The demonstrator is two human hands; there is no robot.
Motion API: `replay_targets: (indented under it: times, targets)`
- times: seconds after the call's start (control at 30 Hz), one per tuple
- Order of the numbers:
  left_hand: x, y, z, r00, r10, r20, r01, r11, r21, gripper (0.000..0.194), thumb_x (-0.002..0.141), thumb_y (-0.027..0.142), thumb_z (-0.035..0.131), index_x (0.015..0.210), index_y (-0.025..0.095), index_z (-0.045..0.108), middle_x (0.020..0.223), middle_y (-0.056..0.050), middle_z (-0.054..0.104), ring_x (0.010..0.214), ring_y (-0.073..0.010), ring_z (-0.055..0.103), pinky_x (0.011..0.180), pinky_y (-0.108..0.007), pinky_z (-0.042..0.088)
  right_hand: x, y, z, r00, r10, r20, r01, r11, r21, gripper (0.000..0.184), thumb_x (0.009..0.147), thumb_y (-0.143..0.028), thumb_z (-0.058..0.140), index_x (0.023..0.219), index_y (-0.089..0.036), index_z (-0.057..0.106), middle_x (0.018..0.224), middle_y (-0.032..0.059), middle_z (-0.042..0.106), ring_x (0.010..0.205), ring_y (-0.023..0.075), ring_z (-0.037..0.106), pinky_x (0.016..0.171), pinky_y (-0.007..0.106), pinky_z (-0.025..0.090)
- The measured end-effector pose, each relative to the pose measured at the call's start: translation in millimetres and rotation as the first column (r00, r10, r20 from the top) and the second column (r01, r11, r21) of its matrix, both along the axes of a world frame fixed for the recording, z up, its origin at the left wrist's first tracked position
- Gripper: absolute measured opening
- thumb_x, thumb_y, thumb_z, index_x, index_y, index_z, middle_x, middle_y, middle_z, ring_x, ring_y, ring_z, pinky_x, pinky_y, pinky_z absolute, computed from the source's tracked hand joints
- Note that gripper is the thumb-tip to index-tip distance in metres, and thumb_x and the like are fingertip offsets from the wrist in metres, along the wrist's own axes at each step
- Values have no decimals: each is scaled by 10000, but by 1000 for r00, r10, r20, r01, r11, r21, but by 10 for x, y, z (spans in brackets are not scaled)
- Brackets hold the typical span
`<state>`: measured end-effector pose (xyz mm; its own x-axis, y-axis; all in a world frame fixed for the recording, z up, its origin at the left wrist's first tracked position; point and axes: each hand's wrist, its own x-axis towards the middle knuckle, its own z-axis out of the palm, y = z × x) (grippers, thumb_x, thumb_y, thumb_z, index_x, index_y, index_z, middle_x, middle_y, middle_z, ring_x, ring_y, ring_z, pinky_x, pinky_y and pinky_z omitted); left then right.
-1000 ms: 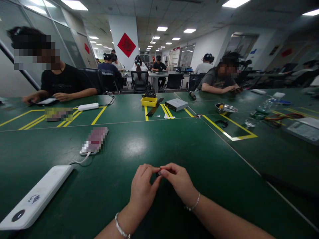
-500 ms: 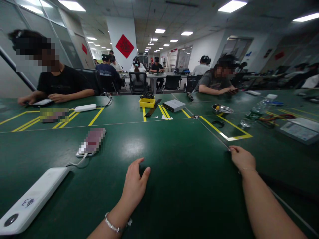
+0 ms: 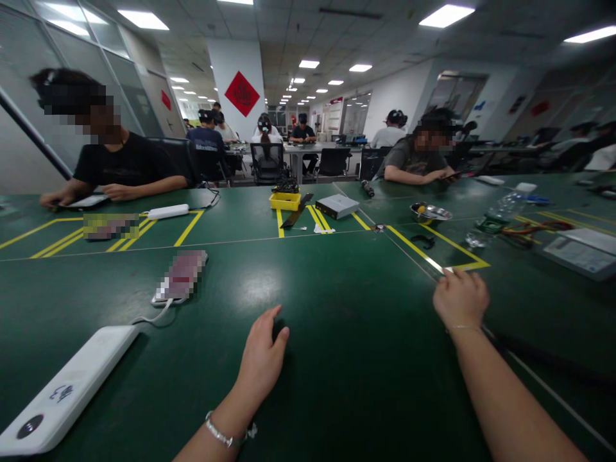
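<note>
My left hand (image 3: 264,350) hovers or rests over the bare green table (image 3: 356,321), its thumb held apart from the fingers and nothing in it. A beaded bracelet circles that wrist. To the right, my right hand (image 3: 461,298) is palm down at the table seam, close to the corner of a yellow tape outline (image 3: 464,265). Its fingers bend forward and down, so their tips are hidden, and whether they hold anything does not show. Left of my left hand lie a phone (image 3: 180,277) and a white power bank (image 3: 72,388), joined by a white cable (image 3: 156,319).
Beyond the seam are a yellow bin (image 3: 285,201), a grey box (image 3: 337,206), a metal bowl (image 3: 430,212), a plastic bottle (image 3: 503,212) and bundled wires (image 3: 541,230). A larger grey box (image 3: 580,252) stands at right. Two people sit across the table.
My right hand has turned more palm down and shifted slightly left and away from me; its earlier pinched fingertips are hidden now. My left hand stays nearly still. The view has tilted slightly.
</note>
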<state>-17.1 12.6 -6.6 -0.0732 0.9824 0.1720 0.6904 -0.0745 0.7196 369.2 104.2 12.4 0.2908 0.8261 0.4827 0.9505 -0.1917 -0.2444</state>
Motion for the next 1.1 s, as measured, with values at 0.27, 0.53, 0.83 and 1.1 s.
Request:
replay_targets:
  times: [0.27,0.53,0.83,1.1]
  targets:
    - [62,-19,-58,981,-106,-164,112,993,31,496,805,260,439,1288,177,359,1346,-100,404,1265,-225,310,1029,-447,284,-1834,-539,37,686,707,-173,-728,661,-184,429,837,-297,349,1254,-260,439,1371,17,368,1306,222,177,1041,475,136]
    - [74,-25,-73,982,-97,-164,106,993,48,515,790,266,468,1286,180,357,1318,-108,439,1243,-234,351,1010,-454,311,-1676,-427,25,655,729,-199,-754,611,-242,404,819,-333,398,1204,-265,501,1287,48,478,1228,248,339,1012,482,212]
    - [67,-43,-1,984,-95,-151,92,995,-30,506,804,317,442,1282,174,363,1318,-122,433,1227,-245,375,998,-449,318,319,6,-46,997,-12,75,36,943,-330,508,695,-87,402,1169,-195,550,1207,161,518,991,336,510,729,442,407]
    - [72,-59,48,985,-100,-142,94,995,-43,498,800,302,445,1273,161,376,1306,-129,447,1217,-249,389,990,-450,331,361,16,-60,997,-78,6,75,920,-384,366,771,-201,378,1020,-149,641,1097,176,576,879,288,563,666,373,409]
